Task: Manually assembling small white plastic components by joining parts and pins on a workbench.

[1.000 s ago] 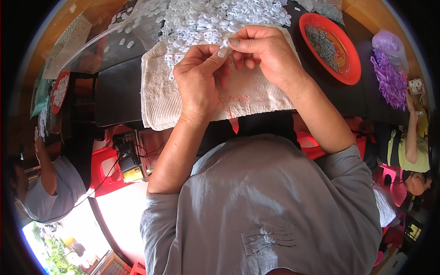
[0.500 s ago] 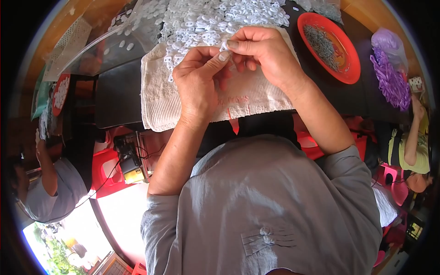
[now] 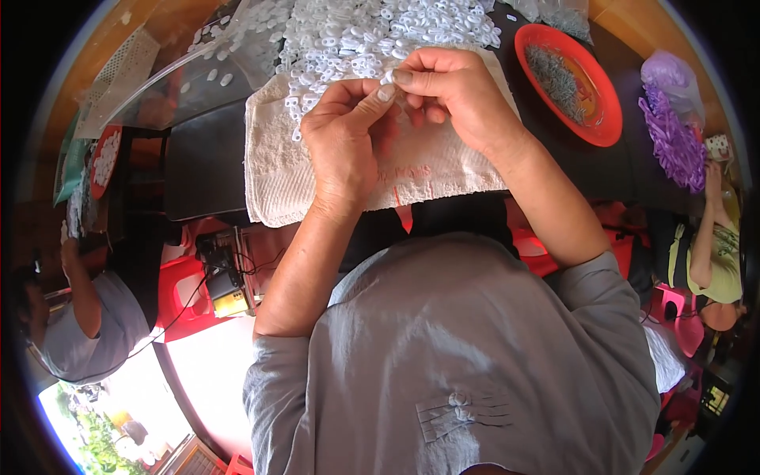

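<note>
My left hand (image 3: 344,138) and my right hand (image 3: 451,95) meet above a white towel (image 3: 427,170) on a dark table. Between the fingertips of both hands sits a small white plastic piece (image 3: 389,78), pinched by thumbs and forefingers. Just beyond the hands lies a heap of several small white plastic pieces (image 3: 372,32) spread over the far part of the towel. My grey sleeves fill the lower part of the view.
A red tray (image 3: 598,119) holding small grey metal parts stands at the right. A purple bundle (image 3: 673,142) lies further right. A clear plastic bag (image 3: 190,79) with white pieces lies at the left. One person sits at the left, another at the right edge.
The hands have stayed together over the towel, with only slight finger movement on the small white piece.
</note>
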### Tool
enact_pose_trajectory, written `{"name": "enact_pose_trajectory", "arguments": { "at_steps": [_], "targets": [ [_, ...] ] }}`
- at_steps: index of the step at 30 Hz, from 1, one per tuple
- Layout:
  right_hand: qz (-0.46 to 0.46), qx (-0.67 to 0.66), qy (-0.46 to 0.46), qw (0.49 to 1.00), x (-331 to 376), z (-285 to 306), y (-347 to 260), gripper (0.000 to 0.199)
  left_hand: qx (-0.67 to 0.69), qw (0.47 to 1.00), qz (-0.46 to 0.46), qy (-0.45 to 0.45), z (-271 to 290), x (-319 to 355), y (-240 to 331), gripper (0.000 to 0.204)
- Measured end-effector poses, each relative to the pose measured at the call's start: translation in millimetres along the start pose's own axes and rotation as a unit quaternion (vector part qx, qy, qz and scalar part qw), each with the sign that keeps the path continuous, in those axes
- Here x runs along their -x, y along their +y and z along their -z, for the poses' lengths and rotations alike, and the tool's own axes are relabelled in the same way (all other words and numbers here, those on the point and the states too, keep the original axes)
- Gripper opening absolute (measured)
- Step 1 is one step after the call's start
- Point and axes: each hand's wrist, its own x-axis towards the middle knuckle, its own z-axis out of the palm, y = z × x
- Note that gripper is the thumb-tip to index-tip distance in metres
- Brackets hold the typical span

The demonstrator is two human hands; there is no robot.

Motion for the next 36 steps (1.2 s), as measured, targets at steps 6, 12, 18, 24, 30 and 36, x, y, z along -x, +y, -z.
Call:
{"name": "enact_pose_trajectory", "arguments": {
  "at_steps": [6,12,18,24,30,36],
  "targets": [
    [0.12,0.284,-0.008,0.951,-2.0,7.9,10.7,0.015,0.037,0.986,-0.134,0.089,4.5,-1.8,-4.5,0.021],
    [0.293,0.637,0.001,0.713,6.9,-7.6,21.3,0.008,0.053,0.987,-0.12,0.094,8.1,-0.9,-3.9,0.021],
    [0.269,0.663,-0.041,0.698,4.9,-11.5,21.1,0.013,0.078,0.988,-0.1,0.086,10.5,-1.9,-6.3,0.017],
    [0.264,0.656,-0.064,0.704,-6.1,-7.2,16.5,0.014,0.088,0.988,-0.094,0.085,11.7,-2.8,-4.2,0.017],
    [0.245,0.669,-0.06,0.699,-1.0,-14.0,16.7,0.012,0.103,0.986,-0.105,0.077,12.5,-1.9,-1.6,0.016],
    [0.17,0.493,-0.067,0.851,-5.0,15.0,6.6,0.009,0.038,0.995,-0.078,0.045,12.1,-0.8,-9.4,0.008]
  ]
}}
